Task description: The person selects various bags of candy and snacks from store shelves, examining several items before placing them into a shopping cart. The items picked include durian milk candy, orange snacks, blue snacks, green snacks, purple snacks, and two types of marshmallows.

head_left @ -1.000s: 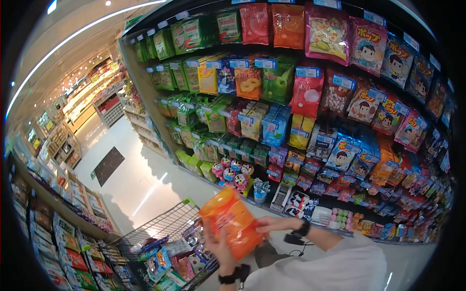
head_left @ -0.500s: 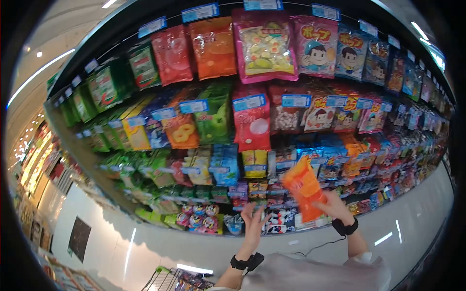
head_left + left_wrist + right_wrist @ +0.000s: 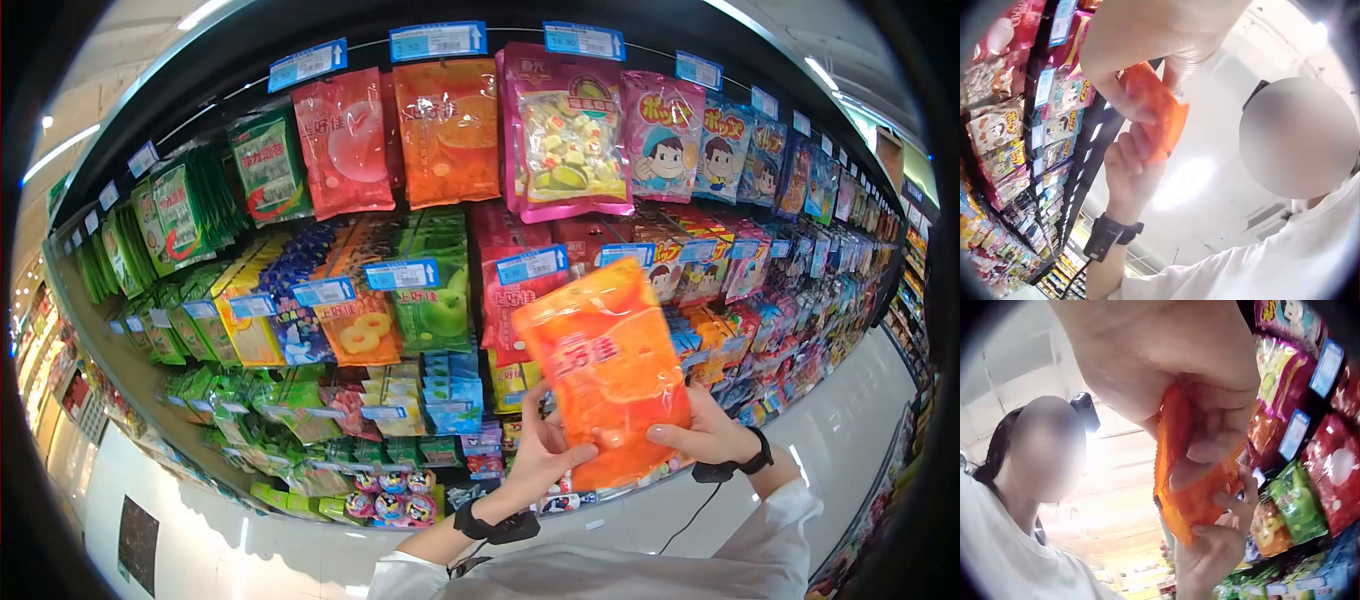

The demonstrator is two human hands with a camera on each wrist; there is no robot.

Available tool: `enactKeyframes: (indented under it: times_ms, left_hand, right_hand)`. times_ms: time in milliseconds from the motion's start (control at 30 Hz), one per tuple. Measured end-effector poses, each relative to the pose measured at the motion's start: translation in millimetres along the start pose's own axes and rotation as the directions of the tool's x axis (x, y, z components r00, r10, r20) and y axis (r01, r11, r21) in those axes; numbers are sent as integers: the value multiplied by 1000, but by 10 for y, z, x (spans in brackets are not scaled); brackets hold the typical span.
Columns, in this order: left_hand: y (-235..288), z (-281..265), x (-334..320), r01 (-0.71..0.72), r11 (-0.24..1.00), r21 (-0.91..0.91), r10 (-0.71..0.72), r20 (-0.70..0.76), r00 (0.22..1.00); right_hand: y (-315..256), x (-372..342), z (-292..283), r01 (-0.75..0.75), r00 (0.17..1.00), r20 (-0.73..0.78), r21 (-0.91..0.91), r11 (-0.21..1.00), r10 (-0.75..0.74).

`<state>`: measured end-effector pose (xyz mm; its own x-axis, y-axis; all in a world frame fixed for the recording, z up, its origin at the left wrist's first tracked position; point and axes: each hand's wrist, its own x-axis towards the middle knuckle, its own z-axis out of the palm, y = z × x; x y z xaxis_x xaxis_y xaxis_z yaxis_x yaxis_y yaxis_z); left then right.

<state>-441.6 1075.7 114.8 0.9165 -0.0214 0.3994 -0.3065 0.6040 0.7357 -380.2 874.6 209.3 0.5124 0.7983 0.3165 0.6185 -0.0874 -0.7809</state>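
Note:
An orange candy bag [image 3: 612, 385] with fruit printed on its front is held up before the rack, tilted slightly, its face toward me. My left hand [image 3: 540, 455] grips its lower left side, thumb in front and fingers partly hidden behind. At the lower right edge, my right hand [image 3: 708, 432] pinches it with the thumb on the front; its other fingers are behind the bag. The left wrist view shows the bag [image 3: 1159, 115] from behind, with the curled right fingers against it. In the right wrist view the bag [image 3: 1175, 481] is between both hands.
A tall rack of hanging candy bags fills the front, among them a similar orange bag [image 3: 447, 150] on the top row. Blue price tags [image 3: 438, 41] stick out from the hooks. Round colourful packs [image 3: 390, 498] sit low down. Pale floor [image 3: 290, 550] runs below.
The bag went from both hands above the shopping cart to the right hand alone, and now both hands hold it higher before the rack. The view swung right; the cart is out of sight.

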Motion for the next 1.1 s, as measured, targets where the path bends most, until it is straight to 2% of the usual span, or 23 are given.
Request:
enactKeyframes:
  times_ms: [33,67,100,133,167,233,300,367,433,500,567,633,700,767,833,867,933,967,1033,1067,1100]
  left_hand:
    - [115,-52,-12,-102,990,96,109,-65,992]
    - [249,-135,-60,-61,962,267,88,-90,992]
    - [448,-188,-100,-60,960,274,88,-89,992]
    - [707,-214,-119,-77,895,440,133,-98,986]
    - [970,-253,-124,-85,802,592,177,-99,979]
    - [1507,-389,-77,-140,635,760,282,-59,958]
    - [2010,-466,51,-149,609,779,352,-98,931]
    - [2456,-610,289,-206,476,855,408,-7,913]
    - [2790,-720,562,-241,430,870,385,65,921]
    - [2972,-801,853,-254,393,884,353,110,929]
    - [3011,-788,1085,-266,433,862,317,131,939]
    - [2975,-898,1337,-239,334,912,276,147,950]
    - [2879,-935,1503,-220,351,910,230,144,962]
    - [2778,-953,1644,-238,482,843,235,137,962]
    - [2738,-947,1730,-233,474,849,214,145,966]
    - [2720,-950,1760,-236,488,840,196,158,968]
    - [2715,-980,1821,-233,513,826,157,177,972]
    - [2726,-995,1858,-236,514,825,161,177,971]
    - [2735,-1001,1910,-303,458,836,191,240,952]
    - [2739,-985,1932,-299,459,836,190,236,953]
    - [2751,-959,1962,-310,476,823,194,245,950]
  right_hand:
    - [-132,127,21,14,995,96,-37,999,-11]
    - [-322,254,-25,-115,943,288,-183,976,165]
    - [-395,380,-27,-110,945,286,-178,978,158]
    - [-443,494,-17,146,967,247,-320,936,-67]
    - [-496,607,-29,372,926,239,-456,808,-291]
    - [-675,851,-165,391,904,66,-523,757,-422]
    - [-788,1077,-352,257,904,-101,-647,718,-415]
    - [-895,1369,-631,261,875,-104,-722,641,-474]
    - [-957,1722,-933,373,781,-3,-800,470,-624]
    - [-1060,2074,-1113,446,714,109,-832,329,-692]
    - [-1074,2421,-1134,468,719,115,-810,354,-686]
    - [-971,2761,-1066,501,660,208,-838,216,-722]
    - [-855,2996,-941,424,678,208,-894,144,-705]
    - [-793,3092,-840,368,715,170,-916,158,-678]
    - [-728,3197,-809,407,647,174,-902,143,-742]
    - [-740,3193,-810,403,647,173,-905,141,-743]
    - [-785,3164,-798,508,580,177,-842,183,-795]
    - [-838,3170,-806,510,579,181,-841,179,-795]
    - [-919,3174,-810,625,507,70,-716,311,-859]
    - [-951,3201,-826,650,587,-46,-567,505,-808]
    - [-968,3295,-883,709,543,-55,-505,492,-838]
